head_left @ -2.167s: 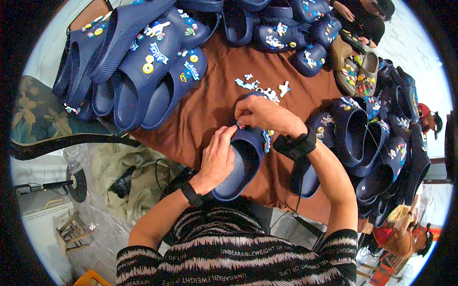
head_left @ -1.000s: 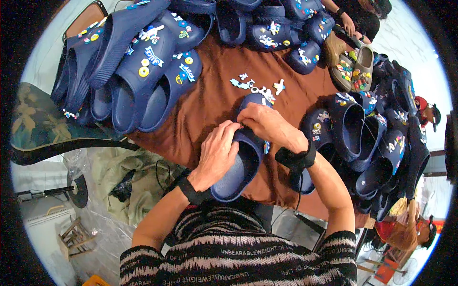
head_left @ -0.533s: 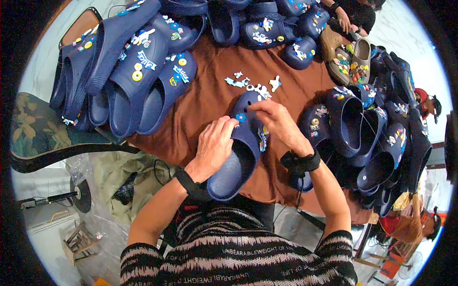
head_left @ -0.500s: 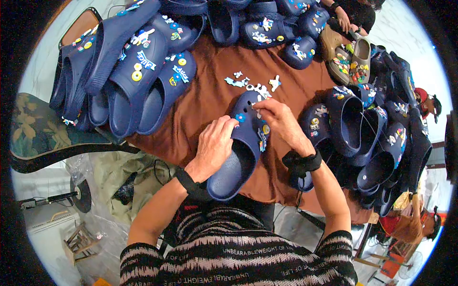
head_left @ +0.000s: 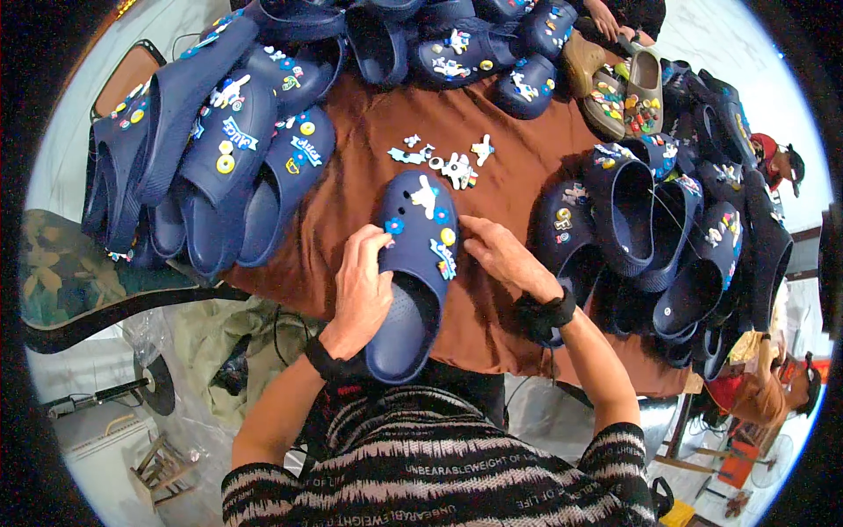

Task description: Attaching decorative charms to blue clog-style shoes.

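Observation:
A navy blue clog [head_left: 420, 255] lies in front of me, its toe pointing away. My left hand [head_left: 362, 283] grips it by the left side, fingers curled over the edge of the upper. On the upper sit a white figure-shaped charm [head_left: 425, 195], a blue flower charm [head_left: 394, 227], a round yellow charm [head_left: 448, 237] and a lettered blue-and-white charm [head_left: 444, 257]. Dark bare holes show at the left of the toe. My right hand [head_left: 511, 256] is beside the clog's right edge, fingers stretched out, nothing visible in them. Beyond the toe lie several loose charms [head_left: 457, 169].
Decorated navy clogs [head_left: 230, 158] are heaped at the left, more clogs [head_left: 628, 211] at the right and along the back. Tan clogs [head_left: 645, 83] stand at the far right, near another person's hand [head_left: 604, 19]. Brown cloth [head_left: 500, 325] covers the table.
My right hand has drawn back from the clog's toe to its right side, uncovering the white charm there. The clog and my left hand appear slightly lower and further left.

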A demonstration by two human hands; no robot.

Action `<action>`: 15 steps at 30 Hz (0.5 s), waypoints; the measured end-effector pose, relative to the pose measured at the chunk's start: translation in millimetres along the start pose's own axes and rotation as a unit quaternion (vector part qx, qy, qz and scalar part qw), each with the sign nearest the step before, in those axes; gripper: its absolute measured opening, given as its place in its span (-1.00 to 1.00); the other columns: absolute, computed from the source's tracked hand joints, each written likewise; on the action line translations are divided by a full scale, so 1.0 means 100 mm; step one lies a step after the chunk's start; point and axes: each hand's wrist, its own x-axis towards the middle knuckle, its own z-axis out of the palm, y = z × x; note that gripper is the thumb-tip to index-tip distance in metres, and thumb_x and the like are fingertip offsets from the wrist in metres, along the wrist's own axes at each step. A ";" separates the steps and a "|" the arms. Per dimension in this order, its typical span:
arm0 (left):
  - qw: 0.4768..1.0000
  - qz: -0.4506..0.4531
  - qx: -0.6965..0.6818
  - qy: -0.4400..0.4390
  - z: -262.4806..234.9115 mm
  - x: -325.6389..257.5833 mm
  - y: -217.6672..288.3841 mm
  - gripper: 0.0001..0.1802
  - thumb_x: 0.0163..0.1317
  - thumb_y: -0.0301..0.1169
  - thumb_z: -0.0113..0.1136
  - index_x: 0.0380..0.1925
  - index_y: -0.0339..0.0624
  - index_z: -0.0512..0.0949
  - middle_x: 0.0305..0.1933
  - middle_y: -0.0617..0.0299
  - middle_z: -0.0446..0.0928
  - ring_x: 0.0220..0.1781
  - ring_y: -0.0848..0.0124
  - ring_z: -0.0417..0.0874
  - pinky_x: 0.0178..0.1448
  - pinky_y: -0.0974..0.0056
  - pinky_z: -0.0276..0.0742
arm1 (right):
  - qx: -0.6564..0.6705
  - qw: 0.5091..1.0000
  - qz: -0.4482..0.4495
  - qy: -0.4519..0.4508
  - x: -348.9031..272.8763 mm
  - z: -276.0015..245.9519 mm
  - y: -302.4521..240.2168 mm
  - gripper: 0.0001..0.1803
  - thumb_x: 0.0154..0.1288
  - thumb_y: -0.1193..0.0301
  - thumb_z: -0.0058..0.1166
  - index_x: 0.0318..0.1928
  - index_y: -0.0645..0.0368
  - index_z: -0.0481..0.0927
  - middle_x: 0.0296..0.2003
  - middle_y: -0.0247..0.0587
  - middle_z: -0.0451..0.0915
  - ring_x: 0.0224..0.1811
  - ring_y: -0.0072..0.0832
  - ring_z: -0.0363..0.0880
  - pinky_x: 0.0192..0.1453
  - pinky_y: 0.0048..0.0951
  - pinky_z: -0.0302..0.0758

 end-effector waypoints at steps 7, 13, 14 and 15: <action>1.000 0.000 0.013 -0.016 -0.01 -0.01 0.00 -0.24 -0.06 -0.83 -0.06 0.27 -0.28 0.42 0.37 -0.13 0.40 0.44 -0.05 0.38 0.52 0.04 0.28 | -0.078 0.993 0.066 -0.064 0.48 -0.22 0.19 -0.61 0.33 0.46 0.01 0.16 0.20 0.53 0.05 0.24 0.60 0.09 0.17 0.57 0.15 0.02 0.54; 0.998 0.025 0.051 -0.021 -0.01 -0.03 -0.09 -0.24 -0.05 -0.81 0.12 0.27 -0.25 0.40 0.35 -0.09 0.39 0.36 -0.07 0.44 0.42 0.00 0.39 | -0.195 0.972 0.046 0.120 0.83 -0.07 0.19 -0.60 0.27 0.46 0.12 0.14 0.14 0.53 0.02 0.09 0.54 0.07 0.05 0.56 0.10 -0.06 0.51; 0.998 0.023 0.053 -0.019 -0.01 -0.03 -0.10 -0.24 -0.05 -0.81 0.12 0.27 -0.25 0.40 0.35 -0.09 0.39 0.36 -0.07 0.44 0.42 0.00 0.39 | -0.180 0.976 0.040 0.118 0.87 -0.05 0.27 -0.60 0.26 0.43 0.17 0.12 0.13 0.55 0.12 0.07 0.49 0.12 0.04 0.55 0.10 -0.06 0.52; 0.998 0.032 0.047 -0.016 0.00 -0.02 -0.10 -0.25 -0.06 -0.81 0.12 0.26 -0.25 0.41 0.33 -0.08 0.40 0.34 -0.08 0.45 0.41 0.00 0.40 | -0.180 0.976 0.038 0.117 0.90 -0.05 0.30 -0.60 0.26 0.43 0.17 0.12 0.13 0.55 0.12 0.07 0.49 0.12 0.04 0.55 0.10 -0.06 0.52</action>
